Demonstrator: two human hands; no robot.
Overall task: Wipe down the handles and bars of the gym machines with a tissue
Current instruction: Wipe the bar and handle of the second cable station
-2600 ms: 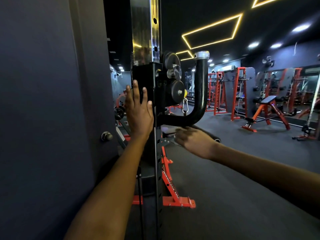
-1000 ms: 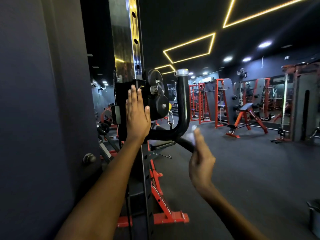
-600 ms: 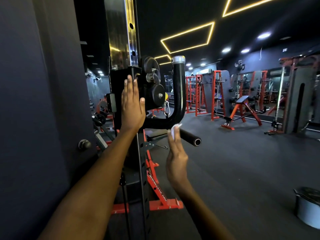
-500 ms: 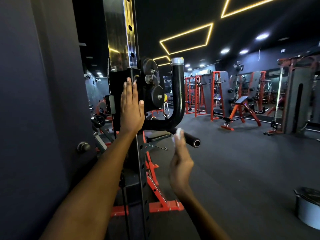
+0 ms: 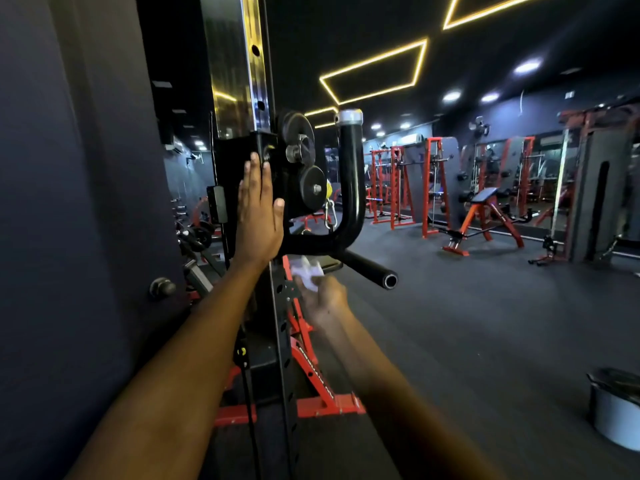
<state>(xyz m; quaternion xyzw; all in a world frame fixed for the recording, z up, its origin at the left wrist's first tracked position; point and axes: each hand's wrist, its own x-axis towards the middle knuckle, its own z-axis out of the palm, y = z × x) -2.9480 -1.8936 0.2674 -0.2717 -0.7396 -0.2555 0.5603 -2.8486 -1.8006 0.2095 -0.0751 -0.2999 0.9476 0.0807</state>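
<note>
A black curved bar (image 5: 351, 188) with a silver cap sticks out from the pulley carriage (image 5: 273, 178) of a cable machine, and a second black handle (image 5: 370, 270) points toward me on the right. My left hand (image 5: 258, 209) lies flat with straight fingers against the side of the carriage. My right hand (image 5: 323, 299), blurred, holds a crumpled white tissue (image 5: 306, 271) just under the bar's lower bend, left of the straight handle.
The chrome upright (image 5: 239, 64) with holes runs up the middle. A dark panel (image 5: 69, 202) with a bolt fills the left. Red frame parts (image 5: 311, 368) sit at the machine's foot. A red bench (image 5: 485, 216) and racks stand across the floor; a grey bin (image 5: 616, 407) is at right.
My right hand has dropped and moved left with the tissue, from the straight handle to beneath the bar's bend. My left hand stays pressed on the carriage.
</note>
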